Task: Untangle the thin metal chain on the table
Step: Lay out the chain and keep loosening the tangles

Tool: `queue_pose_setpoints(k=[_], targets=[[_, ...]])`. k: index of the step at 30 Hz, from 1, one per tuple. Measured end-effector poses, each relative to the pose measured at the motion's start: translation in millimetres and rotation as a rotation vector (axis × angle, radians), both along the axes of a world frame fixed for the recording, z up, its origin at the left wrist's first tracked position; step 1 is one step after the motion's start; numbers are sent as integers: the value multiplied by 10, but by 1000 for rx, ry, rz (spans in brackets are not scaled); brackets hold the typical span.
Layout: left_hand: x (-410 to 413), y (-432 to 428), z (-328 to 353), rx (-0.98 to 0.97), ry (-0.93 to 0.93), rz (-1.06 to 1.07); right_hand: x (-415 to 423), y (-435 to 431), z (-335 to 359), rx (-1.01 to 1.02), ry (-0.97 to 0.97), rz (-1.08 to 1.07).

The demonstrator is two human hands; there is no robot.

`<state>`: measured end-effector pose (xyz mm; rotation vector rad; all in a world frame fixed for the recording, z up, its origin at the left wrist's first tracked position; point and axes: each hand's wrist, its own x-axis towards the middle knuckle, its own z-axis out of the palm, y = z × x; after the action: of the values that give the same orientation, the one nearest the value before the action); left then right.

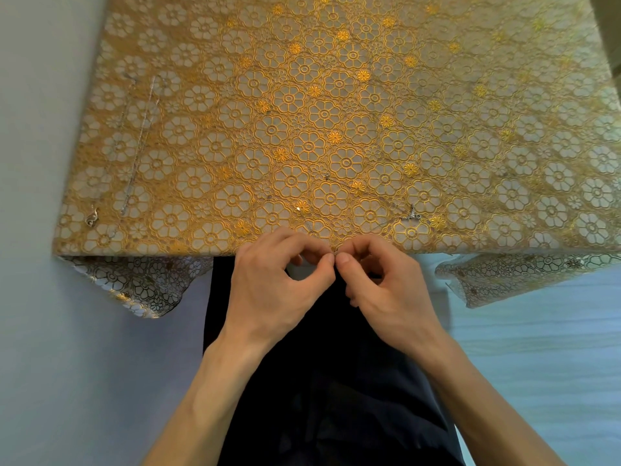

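Surface: a table covered by a gold and white floral lace-patterned tablecloth [336, 95], whose corners hang over the near edge at left and right. Surroundings: a pale blue-grey floor [537, 348] on both sides, and the person's dark garment [329, 381] below the table edge. A long straight silver chain [139, 146] lies well apart at the far left of the cloth, with a small curled silver pendant [91, 217] near its lower end. The thin silver metal chain [410, 215] lies near the front centre of the cloth; its faint strands run from a small knotted cluster toward the near edge, where both hands meet. Left hand [279, 280]: back uppermost, fingers curled, thumb and forefinger tips pressed together on the strand. Right hand [386, 284]: mirrored pose, thumb and forefinger likewise pinching the strand, the remaining fingers tucked under. The two pinches sit just beside each other, nearly touching, at the table's edge. Both forearms extend upward from the lower frame.
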<state>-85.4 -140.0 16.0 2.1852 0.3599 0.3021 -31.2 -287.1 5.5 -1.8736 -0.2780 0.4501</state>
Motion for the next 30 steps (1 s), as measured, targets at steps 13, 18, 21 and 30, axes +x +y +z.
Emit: queue_pose_setpoints(k=[13, 18, 21, 30], targets=[[-51, 11, -82, 307, -111, -66, 57, -13, 59, 64, 291, -14], [-106, -19, -71, 122, 12, -56, 28, -3, 57, 63, 277, -8], [-143, -34, -70, 46, 75, -42, -4, -15, 49, 66, 277, 8], [-144, -82, -1, -117, 115, 48, -70, -102, -47, 8, 139, 97]])
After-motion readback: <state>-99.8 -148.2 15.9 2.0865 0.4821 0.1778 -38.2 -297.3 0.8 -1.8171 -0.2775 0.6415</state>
